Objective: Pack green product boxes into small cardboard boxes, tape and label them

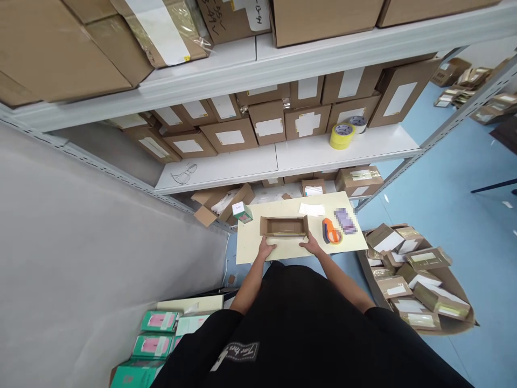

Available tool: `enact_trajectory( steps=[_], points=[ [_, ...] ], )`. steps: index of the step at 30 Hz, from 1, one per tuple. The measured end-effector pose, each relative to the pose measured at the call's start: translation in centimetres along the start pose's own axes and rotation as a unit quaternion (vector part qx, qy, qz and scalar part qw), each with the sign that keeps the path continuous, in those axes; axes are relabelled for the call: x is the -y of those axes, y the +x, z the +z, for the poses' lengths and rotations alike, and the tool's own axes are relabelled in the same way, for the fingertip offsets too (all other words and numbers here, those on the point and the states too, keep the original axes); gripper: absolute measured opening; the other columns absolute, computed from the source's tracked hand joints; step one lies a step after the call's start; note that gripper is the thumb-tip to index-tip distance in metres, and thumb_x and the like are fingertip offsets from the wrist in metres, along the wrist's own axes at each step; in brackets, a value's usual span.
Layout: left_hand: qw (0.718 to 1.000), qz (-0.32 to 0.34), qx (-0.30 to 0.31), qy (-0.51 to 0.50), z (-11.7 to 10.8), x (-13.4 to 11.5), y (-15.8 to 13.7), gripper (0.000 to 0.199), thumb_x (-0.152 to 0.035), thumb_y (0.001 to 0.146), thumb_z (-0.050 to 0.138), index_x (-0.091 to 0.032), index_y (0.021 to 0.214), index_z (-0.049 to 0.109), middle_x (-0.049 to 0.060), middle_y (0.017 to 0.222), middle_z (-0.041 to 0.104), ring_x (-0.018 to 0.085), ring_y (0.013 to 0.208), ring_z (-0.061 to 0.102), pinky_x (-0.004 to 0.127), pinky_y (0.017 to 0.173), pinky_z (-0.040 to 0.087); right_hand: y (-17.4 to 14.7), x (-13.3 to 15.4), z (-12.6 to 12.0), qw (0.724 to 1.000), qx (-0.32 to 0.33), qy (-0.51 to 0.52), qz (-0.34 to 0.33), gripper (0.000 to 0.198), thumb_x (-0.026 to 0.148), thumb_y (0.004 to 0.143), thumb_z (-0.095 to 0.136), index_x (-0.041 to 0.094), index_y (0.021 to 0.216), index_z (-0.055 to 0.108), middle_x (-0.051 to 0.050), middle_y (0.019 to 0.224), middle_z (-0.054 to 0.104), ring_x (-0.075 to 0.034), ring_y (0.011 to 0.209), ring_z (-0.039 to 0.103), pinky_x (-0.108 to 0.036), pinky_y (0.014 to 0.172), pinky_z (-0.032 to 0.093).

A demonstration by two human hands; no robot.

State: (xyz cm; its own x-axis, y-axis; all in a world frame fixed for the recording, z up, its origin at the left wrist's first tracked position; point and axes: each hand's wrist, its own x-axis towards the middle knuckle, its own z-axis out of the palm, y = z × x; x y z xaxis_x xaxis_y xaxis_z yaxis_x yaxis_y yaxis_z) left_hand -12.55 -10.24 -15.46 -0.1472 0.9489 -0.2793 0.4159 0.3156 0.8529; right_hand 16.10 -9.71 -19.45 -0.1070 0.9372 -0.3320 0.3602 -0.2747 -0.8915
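Note:
An open-topped cardboard box (284, 234) rests on the cream tabletop (250, 250) in front of me, its inside bare. My left hand (266, 249) grips the box's near left corner. At the near right corner my right hand (311, 244) holds it the same way. To the left of the box stands a small green box with a white top (242, 212). An orange tape dispenser (331, 231) lies to the right, beside a blurred-out purple item (345, 221). White paper slips (312, 209) lie behind the box.
Shelves (226, 168) packed with labelled cartons rise behind the table; yellow tape rolls (342, 136) and glasses (184, 173) sit on one. A large carton of parcels (460, 323) stands right. Green boxes (151, 345) are stacked lower left. A grey wall (100, 242) bounds the left.

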Motion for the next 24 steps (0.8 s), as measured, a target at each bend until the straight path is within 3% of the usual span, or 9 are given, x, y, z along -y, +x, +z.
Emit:
enact_trajectory(
  steps=[4, 6, 7, 9, 11, 13, 15, 21, 24],
  points=[
    [0.994, 0.040, -0.094, 0.047, -1.9, -2.4, -0.4, 0.086, -0.017, 0.080, 0.072, -0.022, 0.157, 0.035, 0.015, 0.158, 0.046, 0.031, 0.145, 0.046, 0.046, 0.120, 0.040, -0.6, 1.9, -1.3, 0.997, -0.053, 0.030, -0.050, 0.099, 0.027, 0.072, 0.067, 0.025, 0.162, 0.027, -0.013, 0.157, 0.050, -0.030, 0.137, 0.055, -0.049, 0.108, 0.049],
    [0.978, 0.111, -0.153, 0.086, -2.9, -4.3, 0.2, 0.075, -0.021, 0.087, 0.064, -0.023, 0.157, 0.038, 0.012, 0.161, 0.043, 0.028, 0.152, 0.036, 0.045, 0.126, 0.031, -0.6, 4.0, -2.0, 0.988, -0.132, 0.035, -0.075, 0.086, 0.030, 0.079, 0.063, 0.024, 0.160, 0.034, -0.015, 0.156, 0.050, -0.030, 0.138, 0.054, -0.050, 0.108, 0.050],
    [0.973, 0.143, -0.152, 0.101, -3.3, -5.3, 0.8, 0.063, -0.023, 0.091, 0.060, -0.022, 0.153, 0.045, 0.012, 0.158, 0.048, 0.028, 0.151, 0.038, 0.045, 0.126, 0.030, -0.5, 5.1, -2.3, 0.981, -0.166, 0.033, -0.098, 0.076, 0.033, 0.083, 0.061, 0.023, 0.156, 0.041, -0.015, 0.154, 0.053, -0.030, 0.138, 0.054, -0.050, 0.109, 0.050],
    [0.971, 0.177, -0.096, 0.126, -3.4, -6.9, 2.1, 0.043, -0.031, 0.099, 0.051, -0.022, 0.140, 0.059, 0.012, 0.147, 0.059, 0.027, 0.143, 0.048, 0.044, 0.123, 0.035, -0.1, 7.3, -2.5, 0.971, -0.182, 0.018, -0.152, 0.056, 0.039, 0.090, 0.059, 0.023, 0.143, 0.057, -0.014, 0.144, 0.062, -0.030, 0.132, 0.057, -0.049, 0.109, 0.049],
    [0.974, 0.161, -0.006, 0.159, -2.8, -7.6, 3.4, 0.040, -0.038, 0.102, 0.046, -0.021, 0.133, 0.066, 0.012, 0.139, 0.065, 0.027, 0.136, 0.053, 0.044, 0.121, 0.038, 0.4, 8.7, -2.2, 0.972, -0.137, -0.009, -0.189, 0.043, 0.045, 0.094, 0.058, 0.024, 0.130, 0.068, -0.012, 0.133, 0.069, -0.029, 0.126, 0.061, -0.048, 0.111, 0.049],
    [0.971, 0.116, 0.070, 0.196, -2.1, -7.3, 4.2, 0.042, -0.044, 0.102, 0.046, -0.019, 0.124, 0.071, 0.013, 0.135, 0.068, 0.028, 0.136, 0.054, 0.045, 0.122, 0.036, 0.8, 8.8, -1.7, 0.977, -0.079, -0.039, -0.192, 0.041, 0.050, 0.097, 0.055, 0.024, 0.122, 0.072, -0.012, 0.128, 0.071, -0.029, 0.127, 0.061, -0.049, 0.114, 0.046],
    [0.967, 0.079, 0.104, 0.219, -1.5, -6.4, 4.4, 0.044, -0.049, 0.101, 0.048, -0.018, 0.117, 0.075, 0.014, 0.137, 0.068, 0.030, 0.140, 0.051, 0.047, 0.124, 0.033, 0.9, 7.7, -1.1, 0.984, -0.043, -0.067, -0.160, 0.045, 0.053, 0.098, 0.051, 0.022, 0.121, 0.073, -0.014, 0.134, 0.069, -0.031, 0.136, 0.056, -0.051, 0.118, 0.041],
    [0.960, 0.019, 0.175, 0.218, -3.0, -4.1, 4.0, 0.059, -0.065, 0.094, 0.054, -0.023, 0.133, 0.069, 0.011, 0.168, 0.037, 0.029, 0.160, 0.023, 0.044, 0.128, 0.024, 0.5, 3.3, -0.6, 0.994, 0.005, -0.068, -0.090, 0.060, 0.050, 0.094, 0.058, 0.023, 0.147, 0.057, -0.012, 0.167, 0.037, -0.030, 0.158, 0.027, -0.052, 0.128, 0.025],
    [0.945, 0.034, 0.235, 0.226, -4.0, -4.0, 4.0, 0.070, -0.068, 0.080, 0.072, -0.021, 0.132, 0.070, 0.014, 0.172, 0.027, 0.033, 0.162, 0.014, 0.045, 0.129, 0.021, 0.8, 3.2, -1.2, 0.992, 0.060, -0.069, -0.083, 0.078, 0.041, 0.083, 0.072, 0.026, 0.155, 0.047, -0.012, 0.172, 0.028, -0.031, 0.160, 0.023, -0.052, 0.128, 0.024]
  ],
)
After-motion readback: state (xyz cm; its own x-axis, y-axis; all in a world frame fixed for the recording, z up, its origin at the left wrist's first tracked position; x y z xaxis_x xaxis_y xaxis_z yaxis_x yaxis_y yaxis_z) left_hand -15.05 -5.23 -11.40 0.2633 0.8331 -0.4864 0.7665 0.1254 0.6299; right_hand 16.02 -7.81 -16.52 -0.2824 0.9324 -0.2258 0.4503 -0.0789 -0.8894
